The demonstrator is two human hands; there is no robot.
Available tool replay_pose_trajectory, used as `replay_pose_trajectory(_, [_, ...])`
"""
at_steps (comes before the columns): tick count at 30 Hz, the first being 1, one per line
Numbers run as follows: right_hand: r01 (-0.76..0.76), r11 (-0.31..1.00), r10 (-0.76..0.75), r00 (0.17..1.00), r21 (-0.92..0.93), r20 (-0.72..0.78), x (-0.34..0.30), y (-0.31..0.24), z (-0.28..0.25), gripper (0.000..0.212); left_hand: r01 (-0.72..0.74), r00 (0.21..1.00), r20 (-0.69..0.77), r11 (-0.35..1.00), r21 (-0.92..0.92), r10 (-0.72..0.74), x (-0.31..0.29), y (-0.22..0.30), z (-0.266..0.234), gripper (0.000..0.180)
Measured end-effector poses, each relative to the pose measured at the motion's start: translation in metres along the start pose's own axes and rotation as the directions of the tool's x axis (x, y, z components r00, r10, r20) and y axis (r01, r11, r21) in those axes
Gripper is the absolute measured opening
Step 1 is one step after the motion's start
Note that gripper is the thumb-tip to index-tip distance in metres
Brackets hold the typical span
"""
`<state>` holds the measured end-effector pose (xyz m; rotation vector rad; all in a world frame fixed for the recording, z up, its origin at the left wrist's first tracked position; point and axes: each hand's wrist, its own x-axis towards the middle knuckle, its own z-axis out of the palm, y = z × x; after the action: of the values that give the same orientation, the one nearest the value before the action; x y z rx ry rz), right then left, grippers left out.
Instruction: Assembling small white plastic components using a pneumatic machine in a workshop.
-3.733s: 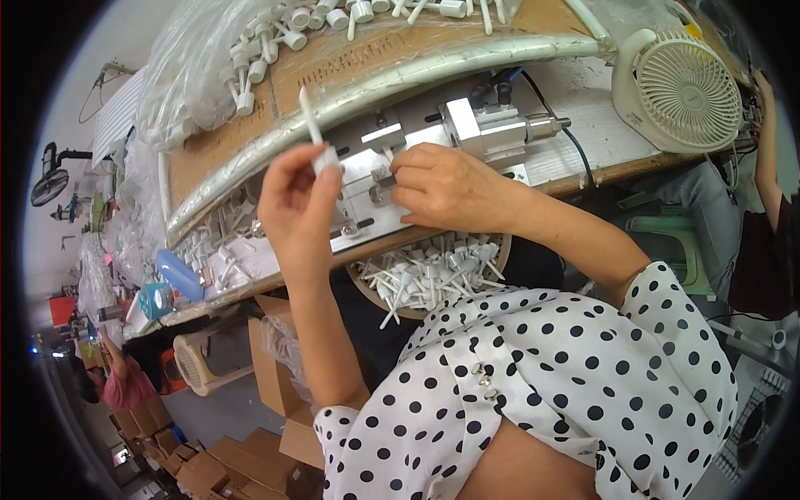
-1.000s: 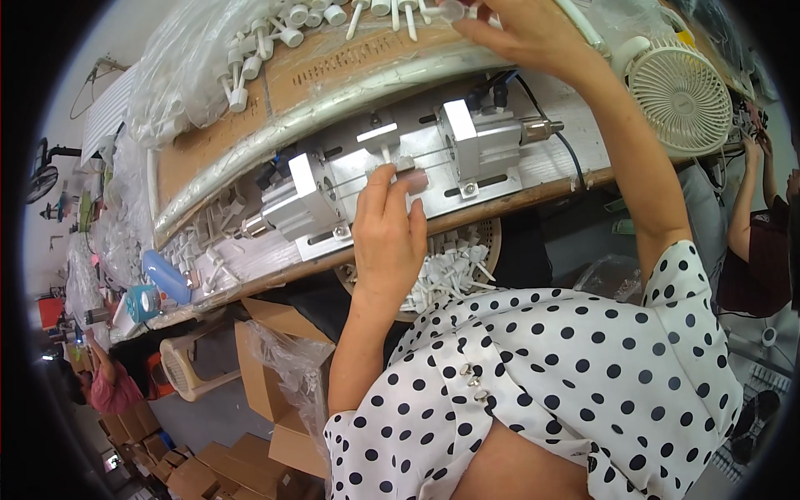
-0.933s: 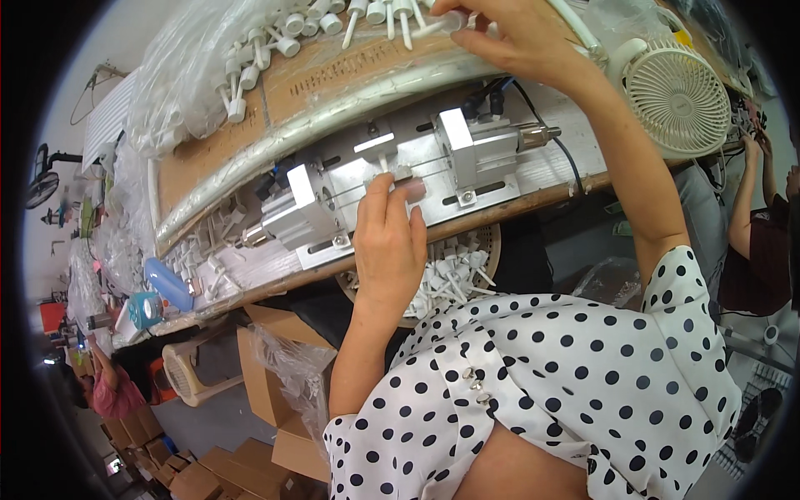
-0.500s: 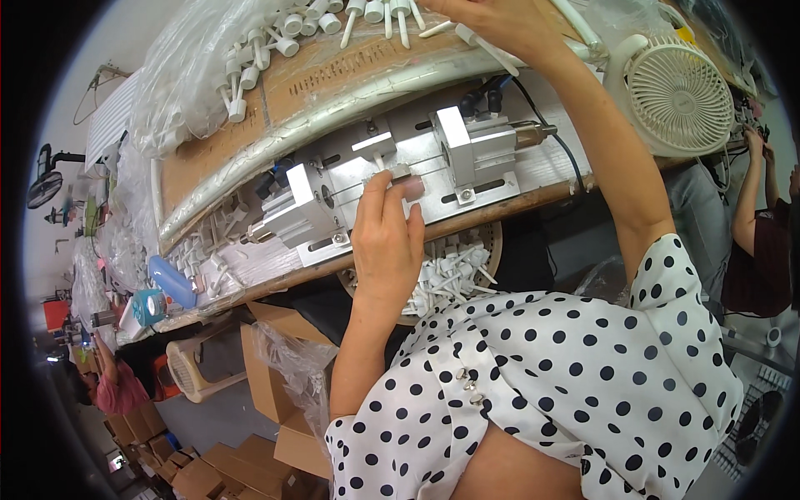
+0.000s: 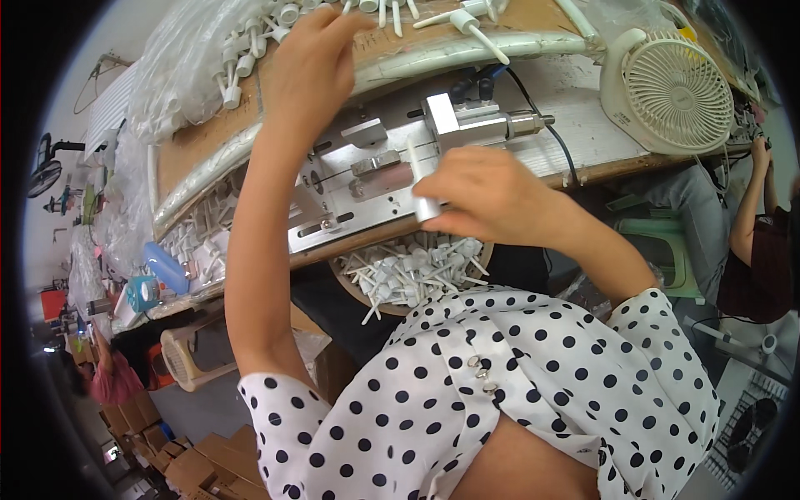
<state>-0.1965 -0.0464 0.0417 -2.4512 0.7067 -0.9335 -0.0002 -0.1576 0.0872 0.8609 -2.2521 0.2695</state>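
My right hand point(image 5: 492, 196), in front of the metal fixture, pinches a white capped stick point(image 5: 425, 200). Its thin stem points up toward the fixture and its wider cap sits between thumb and fingers. My left hand point(image 5: 312, 75) reaches over the padded white rim to the cardboard-covered shelf, fingers stretched out beside the white capped sticks point(image 5: 250, 37) there; no held thing shows in it. The silver fixture point(image 5: 450, 125) has two end blocks and a small block point(image 5: 377, 162) in the middle. My left forearm hides part of its left end block.
A round tub point(image 5: 408, 271) full of white capped sticks stands below the bench edge. A white fan point(image 5: 679, 96) is at the right, a clear plastic bag point(image 5: 187, 75) at the upper left. A black cable point(image 5: 554, 125) curves beside the fixture. Another person point(image 5: 754, 242) works far right.
My left hand has gone from the fixture's middle up to the shelf. My right hand has come down from the shelf to the fixture's front, now holding a white capped stick.
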Motion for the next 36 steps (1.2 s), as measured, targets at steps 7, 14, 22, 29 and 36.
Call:
replay_pose_trajectory(7, [0.334, 0.899, -0.383, 0.913, -0.282, -0.139, 0.026, 0.028, 0.048, 0.011, -0.143, 0.959, 0.271, 0.972, 0.187, 0.088, 0.035, -0.043, 0.051, 0.02])
replay_pose_trajectory(14, [0.256, 0.934, -0.236, 0.966, -0.248, 0.107, 0.034, 0.022, 0.043, 0.016, -0.282, 0.958, 0.005, 0.934, 0.221, 0.288, 0.036, -0.029, 0.033, 0.015])
replay_pose_trajectory(22, [0.115, 0.935, -0.102, 0.993, -0.334, 0.057, 0.053, 0.028, -0.006, 0.027, 0.462, 0.77, -0.067, 0.626, -0.628, -0.635, -0.033, 0.042, -0.025, 0.019])
replay_pose_trajectory(29, [-0.274, 0.643, 0.304, 0.948, -0.715, -0.09, 0.076, 0.066, -0.08, 0.021, 0.591, 0.744, -0.055, 0.694, -0.412, -0.666, -0.137, 0.094, -0.009, 0.028])
replay_pose_trajectory(36, [-0.265, 0.754, 0.229, 0.964, -0.601, -0.137, 0.076, 0.055, -0.072, 0.019, 0.56, 0.816, -0.052, 0.809, -0.179, -0.576, -0.133, 0.115, 0.015, 0.025])
